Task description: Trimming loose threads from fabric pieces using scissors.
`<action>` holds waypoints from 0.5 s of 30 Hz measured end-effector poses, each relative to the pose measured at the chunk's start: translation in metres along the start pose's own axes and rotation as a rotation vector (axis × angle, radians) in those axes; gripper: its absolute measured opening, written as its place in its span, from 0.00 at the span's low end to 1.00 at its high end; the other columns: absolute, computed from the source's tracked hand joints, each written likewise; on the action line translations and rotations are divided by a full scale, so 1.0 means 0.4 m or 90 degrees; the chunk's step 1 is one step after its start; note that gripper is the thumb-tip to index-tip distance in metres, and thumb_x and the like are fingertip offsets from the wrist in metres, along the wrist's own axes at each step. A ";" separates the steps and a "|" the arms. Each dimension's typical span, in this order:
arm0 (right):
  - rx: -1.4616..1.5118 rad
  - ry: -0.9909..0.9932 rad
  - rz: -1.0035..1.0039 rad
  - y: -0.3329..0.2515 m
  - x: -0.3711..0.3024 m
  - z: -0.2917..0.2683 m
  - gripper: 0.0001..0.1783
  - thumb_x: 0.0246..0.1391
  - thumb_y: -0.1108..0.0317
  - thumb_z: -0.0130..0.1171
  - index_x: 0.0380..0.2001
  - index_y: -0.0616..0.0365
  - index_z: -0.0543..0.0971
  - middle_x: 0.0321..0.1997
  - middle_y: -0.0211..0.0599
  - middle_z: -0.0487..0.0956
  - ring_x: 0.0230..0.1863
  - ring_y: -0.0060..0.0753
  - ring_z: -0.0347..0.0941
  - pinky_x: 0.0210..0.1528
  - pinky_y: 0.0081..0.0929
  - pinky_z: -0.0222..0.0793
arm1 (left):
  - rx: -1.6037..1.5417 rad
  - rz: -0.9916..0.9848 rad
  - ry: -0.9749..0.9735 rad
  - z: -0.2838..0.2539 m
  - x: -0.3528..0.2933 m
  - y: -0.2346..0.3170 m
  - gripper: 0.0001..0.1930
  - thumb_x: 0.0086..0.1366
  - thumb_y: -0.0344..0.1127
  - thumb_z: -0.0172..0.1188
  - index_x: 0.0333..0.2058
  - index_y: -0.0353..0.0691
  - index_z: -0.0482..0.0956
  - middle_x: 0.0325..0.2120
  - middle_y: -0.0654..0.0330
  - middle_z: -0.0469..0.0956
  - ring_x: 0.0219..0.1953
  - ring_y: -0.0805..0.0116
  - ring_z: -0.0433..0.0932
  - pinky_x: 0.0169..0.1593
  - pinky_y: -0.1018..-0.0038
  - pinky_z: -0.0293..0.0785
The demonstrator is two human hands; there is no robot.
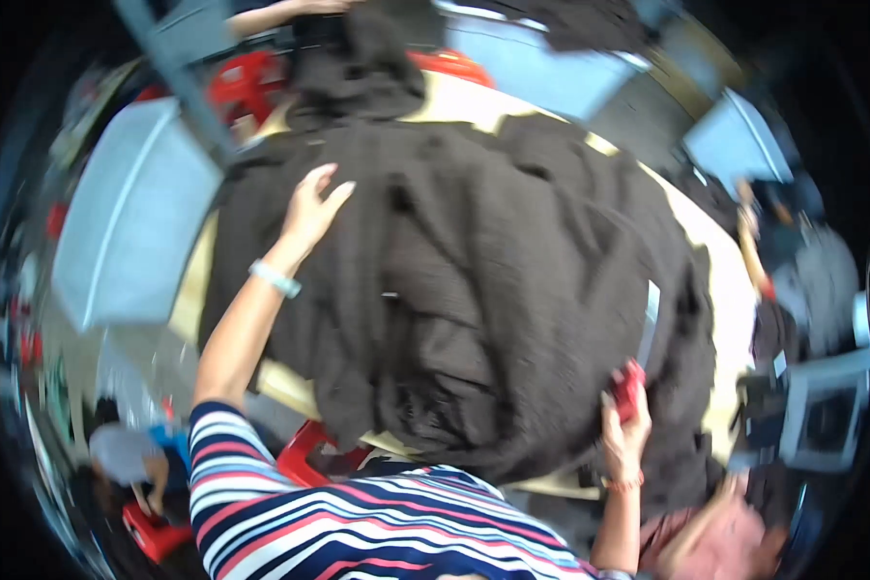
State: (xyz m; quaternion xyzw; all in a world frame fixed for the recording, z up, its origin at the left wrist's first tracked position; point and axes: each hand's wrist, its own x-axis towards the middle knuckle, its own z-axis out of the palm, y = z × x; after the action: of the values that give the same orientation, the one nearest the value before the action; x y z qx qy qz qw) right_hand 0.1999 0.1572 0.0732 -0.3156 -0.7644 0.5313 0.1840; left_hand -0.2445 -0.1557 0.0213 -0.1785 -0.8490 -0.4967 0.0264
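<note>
A large dark brown garment (512, 251), knit-like and crumpled, is spread across the table and drapes past its edges. Over its left part is my left hand (309, 213), thumb and fingers apart, holding nothing. I cannot tell whether it touches the fabric. My right hand (625, 433) is closed around a red-handled tool (628, 389) at the garment's lower right. A pale flat strip (651, 314) extends from the red part toward the far side; blur hides whether it is a blade.
Pale yellow table (710, 217) edges show around the cloth. Grey-blue bins stand at the left (130, 222), far side (527, 63) and right (826, 411). Red stools (246, 87) are near the table. Other people work around, including a person in pink (715, 541) at lower right.
</note>
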 end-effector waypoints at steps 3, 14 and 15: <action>-0.252 0.060 -0.162 0.007 0.034 0.063 0.21 0.56 0.77 0.57 0.54 0.61 0.75 0.56 0.43 0.77 0.58 0.36 0.73 0.61 0.31 0.65 | -0.036 0.036 -0.128 0.075 -0.047 0.109 0.23 0.63 0.38 0.65 0.55 0.37 0.74 0.53 0.54 0.72 0.55 0.65 0.73 0.58 0.71 0.70; 0.316 0.086 -0.071 0.159 0.047 0.041 0.09 0.61 0.75 0.57 0.44 0.62 0.80 0.41 0.35 0.84 0.51 0.29 0.77 0.68 0.34 0.55 | -0.151 0.266 -0.468 0.340 -0.200 0.589 0.20 0.57 0.27 0.65 0.50 0.37 0.76 0.49 0.56 0.74 0.49 0.67 0.75 0.54 0.72 0.70; 0.309 0.117 -0.091 0.160 0.037 0.003 0.09 0.61 0.74 0.56 0.43 0.62 0.80 0.41 0.35 0.84 0.49 0.29 0.78 0.68 0.35 0.55 | -0.067 0.436 -0.472 0.391 -0.248 0.643 0.23 0.54 0.29 0.67 0.50 0.38 0.76 0.50 0.52 0.74 0.50 0.60 0.74 0.55 0.67 0.70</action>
State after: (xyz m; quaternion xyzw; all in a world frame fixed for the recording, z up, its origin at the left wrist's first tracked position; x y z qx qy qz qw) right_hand 0.2067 0.1817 0.0126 -0.2544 -0.6150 0.6538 0.3599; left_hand -0.0465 0.0642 0.1348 -0.6119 -0.6678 -0.4051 -0.1247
